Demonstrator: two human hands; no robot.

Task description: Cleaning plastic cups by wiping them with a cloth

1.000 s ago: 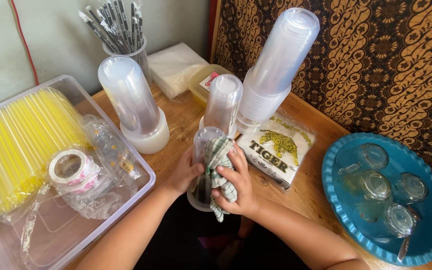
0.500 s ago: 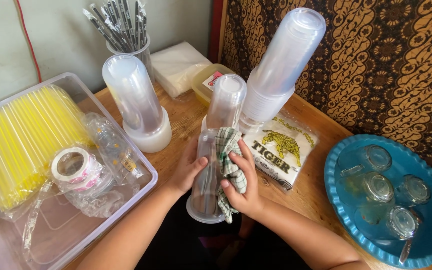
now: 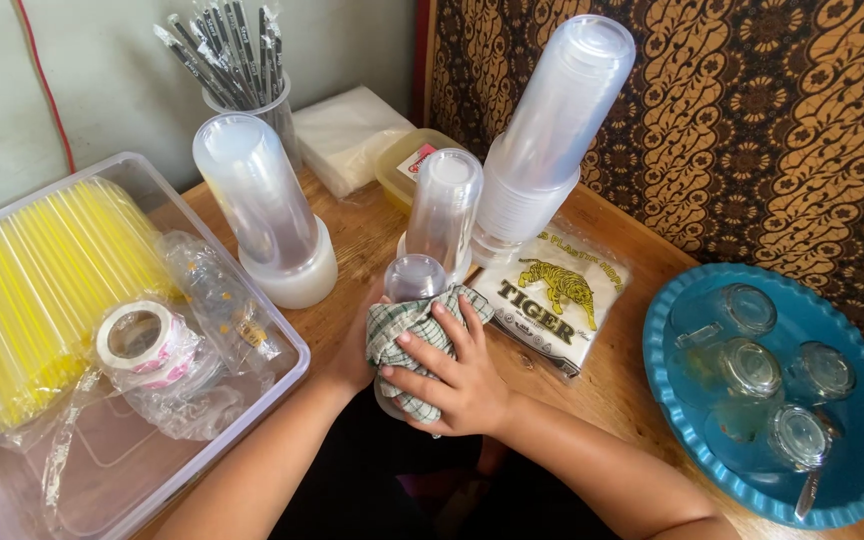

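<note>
Hands meet at the near centre of the wooden table [image 3: 642,390]: the right hand [image 3: 452,375] spreads its fingers over a green checked cloth [image 3: 407,335] and clasps it around a stack of clear plastic cups [image 3: 414,278], held bottom-up just in front of the person. The left hand [image 3: 357,350] is mostly hidden behind cloth and stack; it appears to grip the stack's far side, though its fingers cannot be seen.

At nine o'clock a clear plastic bin [image 3: 292,350] holds yellow straws [image 3: 42,290], a tape roll [image 3: 137,335] and crumpled wrap. At three o'clock a blue tray [image 3: 672,330] carries upturned glasses [image 3: 752,368]. A printed plastic packet [image 3: 562,300] lies at one o'clock.

Toward twelve stand more inverted cup stacks [image 3: 257,200], the tallest [image 3: 562,110] at one o'clock, then a lidded container [image 3: 402,165], white napkins [image 3: 352,135] and a cup of black wrapped straws [image 3: 232,60] against the pale wall [image 3: 102,90]. Brown patterned cloth [image 3: 752,120] covers the right-hand wall.
</note>
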